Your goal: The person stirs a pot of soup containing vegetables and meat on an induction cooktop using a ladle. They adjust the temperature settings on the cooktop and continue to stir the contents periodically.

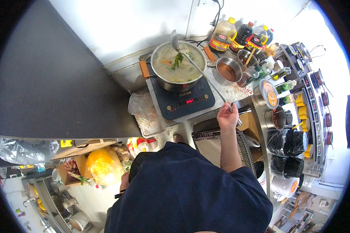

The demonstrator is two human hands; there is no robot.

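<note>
My right hand is closed around the handle of a long metal ladle. The ladle's head lies over a steel pot with orange side handles. Cloudy soup fills the pot, and a clump of dark leafy greens shows just below the ladle's head. Under the pot is a black Supor induction cooker, its red display lit. Only a sliver of my left hand or wrist shows at my left side, by a black band; my body hides the rest.
Right of the cooker stand a steel bowl of reddish-brown liquid and several sauce bottles. A lidded steel container sits near the counter's edge. Left is a large dark panel. A mesh-sided basket stands below my right arm.
</note>
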